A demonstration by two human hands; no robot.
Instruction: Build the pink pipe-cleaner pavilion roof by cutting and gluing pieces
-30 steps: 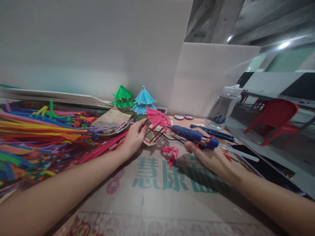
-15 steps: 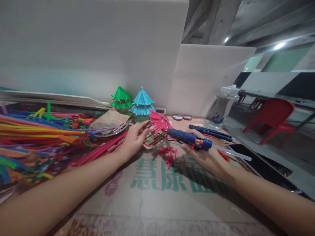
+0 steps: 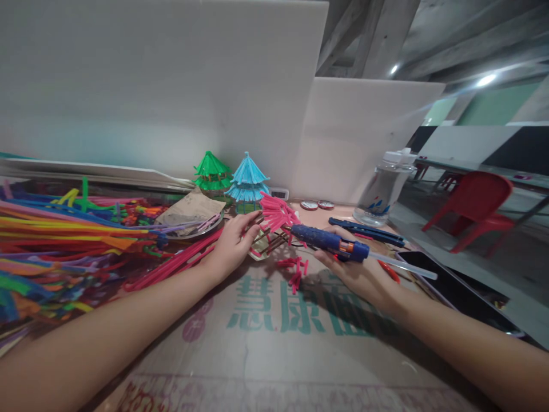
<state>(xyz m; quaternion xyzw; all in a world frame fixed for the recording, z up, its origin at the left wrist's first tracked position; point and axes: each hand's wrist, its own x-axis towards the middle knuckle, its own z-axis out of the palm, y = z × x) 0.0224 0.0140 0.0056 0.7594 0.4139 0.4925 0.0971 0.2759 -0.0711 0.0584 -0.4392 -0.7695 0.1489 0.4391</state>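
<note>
My right hand (image 3: 349,263) is wrapped round a blue hot glue gun (image 3: 328,240), with a clear glue stick (image 3: 403,266) poking out of its back end. The gun's nozzle points left at a pink pipe-cleaner roof (image 3: 278,212) with thin brown sticks under it. My left hand (image 3: 238,237) has its fingers closed on the left side of this pink piece; the fingertips are partly hidden. Short pink pipe-cleaner pieces (image 3: 294,272) lie on the cardboard just below. Behind stand a blue pipe-cleaner pavilion (image 3: 247,177) and a green one (image 3: 210,171).
Colourful pipe cleaners (image 3: 64,240) heap up at the left, near a dish (image 3: 206,232) with brown paper on it. To the right are a clear water bottle (image 3: 381,189), a dark blue tool (image 3: 366,232) and a phone (image 3: 458,292). White panels (image 3: 171,86) rise behind.
</note>
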